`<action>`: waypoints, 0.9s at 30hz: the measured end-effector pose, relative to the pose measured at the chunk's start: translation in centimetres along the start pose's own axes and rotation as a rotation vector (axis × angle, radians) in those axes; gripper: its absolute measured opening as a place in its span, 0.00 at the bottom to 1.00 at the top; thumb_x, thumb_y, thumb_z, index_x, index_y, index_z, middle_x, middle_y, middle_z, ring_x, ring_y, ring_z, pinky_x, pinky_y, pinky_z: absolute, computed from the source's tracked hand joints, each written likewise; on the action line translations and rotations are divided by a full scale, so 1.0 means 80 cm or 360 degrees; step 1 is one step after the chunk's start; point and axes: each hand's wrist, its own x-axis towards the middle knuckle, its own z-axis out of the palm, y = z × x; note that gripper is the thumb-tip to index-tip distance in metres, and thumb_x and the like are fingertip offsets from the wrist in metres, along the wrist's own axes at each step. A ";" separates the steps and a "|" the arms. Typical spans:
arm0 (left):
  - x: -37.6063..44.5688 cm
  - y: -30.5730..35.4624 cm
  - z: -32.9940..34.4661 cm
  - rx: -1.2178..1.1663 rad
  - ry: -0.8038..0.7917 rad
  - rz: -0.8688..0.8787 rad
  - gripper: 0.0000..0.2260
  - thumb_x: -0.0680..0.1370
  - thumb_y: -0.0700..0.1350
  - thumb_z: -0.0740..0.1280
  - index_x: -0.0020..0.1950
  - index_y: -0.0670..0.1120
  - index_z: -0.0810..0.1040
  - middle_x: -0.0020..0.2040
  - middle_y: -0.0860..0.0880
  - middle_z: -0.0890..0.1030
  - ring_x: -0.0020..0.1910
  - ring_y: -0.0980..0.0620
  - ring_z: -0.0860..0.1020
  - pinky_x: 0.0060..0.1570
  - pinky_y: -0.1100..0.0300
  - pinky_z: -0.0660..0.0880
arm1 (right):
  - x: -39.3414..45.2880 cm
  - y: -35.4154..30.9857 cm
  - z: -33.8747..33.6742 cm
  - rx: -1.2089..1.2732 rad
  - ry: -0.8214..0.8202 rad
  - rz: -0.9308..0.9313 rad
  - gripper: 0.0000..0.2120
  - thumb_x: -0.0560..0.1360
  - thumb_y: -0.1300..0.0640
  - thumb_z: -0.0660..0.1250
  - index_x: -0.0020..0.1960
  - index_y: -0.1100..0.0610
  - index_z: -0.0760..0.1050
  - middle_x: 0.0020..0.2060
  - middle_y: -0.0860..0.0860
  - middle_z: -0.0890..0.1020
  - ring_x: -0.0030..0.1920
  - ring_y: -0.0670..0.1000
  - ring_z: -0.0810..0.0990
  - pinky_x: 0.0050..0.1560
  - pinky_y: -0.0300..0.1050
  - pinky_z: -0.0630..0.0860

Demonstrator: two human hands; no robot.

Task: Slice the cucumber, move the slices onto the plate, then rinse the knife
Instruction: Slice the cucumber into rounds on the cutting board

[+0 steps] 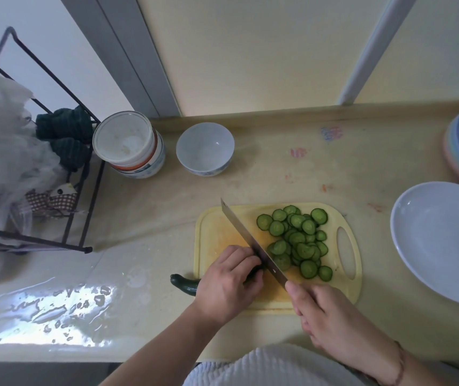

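Left hand (229, 282) grips cucumber (185, 284), right hand (325, 316) grips knife (253, 243); blade's touching knuckles, slip could nick them. Slices (296, 240) at 2 o'clock.

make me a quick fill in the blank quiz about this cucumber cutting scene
1. The right hand grips the ____.
2. The cut slices lie on the yellow ____.
3. The left hand holds down the uncut ____.
4. The plate right of the board holds ____ slices.

Answers: knife; cutting board; cucumber; no
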 end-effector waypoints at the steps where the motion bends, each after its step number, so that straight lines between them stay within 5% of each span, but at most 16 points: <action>1: 0.000 0.000 0.000 0.0000 -0.0004 0.0001 0.06 0.73 0.36 0.76 0.48 0.40 0.83 0.48 0.47 0.81 0.48 0.49 0.78 0.55 0.65 0.74 | 0.001 0.001 0.001 -0.0009 -0.0001 -0.0003 0.35 0.69 0.28 0.51 0.36 0.63 0.66 0.24 0.49 0.66 0.24 0.46 0.63 0.29 0.43 0.62; 13: -0.001 -0.003 0.003 -0.0008 -0.0008 -0.0028 0.06 0.74 0.38 0.76 0.49 0.40 0.84 0.48 0.47 0.82 0.48 0.48 0.80 0.52 0.63 0.77 | 0.047 0.002 0.021 -0.0199 -0.0015 0.0018 0.32 0.75 0.32 0.49 0.36 0.61 0.70 0.24 0.50 0.71 0.23 0.47 0.69 0.29 0.48 0.68; 17: -0.001 -0.002 0.001 0.0002 -0.0005 -0.0020 0.06 0.74 0.38 0.75 0.49 0.40 0.83 0.49 0.47 0.82 0.48 0.48 0.79 0.52 0.60 0.77 | 0.050 0.006 0.005 0.0043 -0.0109 0.0126 0.25 0.78 0.37 0.51 0.36 0.56 0.66 0.19 0.46 0.65 0.20 0.45 0.63 0.23 0.38 0.61; 27: -0.001 0.000 -0.004 0.0022 0.0038 0.0074 0.03 0.75 0.40 0.74 0.48 0.42 0.84 0.49 0.48 0.82 0.48 0.47 0.79 0.50 0.57 0.78 | 0.033 0.004 -0.024 0.0313 -0.0246 0.0246 0.25 0.75 0.36 0.54 0.40 0.60 0.67 0.23 0.49 0.67 0.20 0.48 0.63 0.21 0.40 0.62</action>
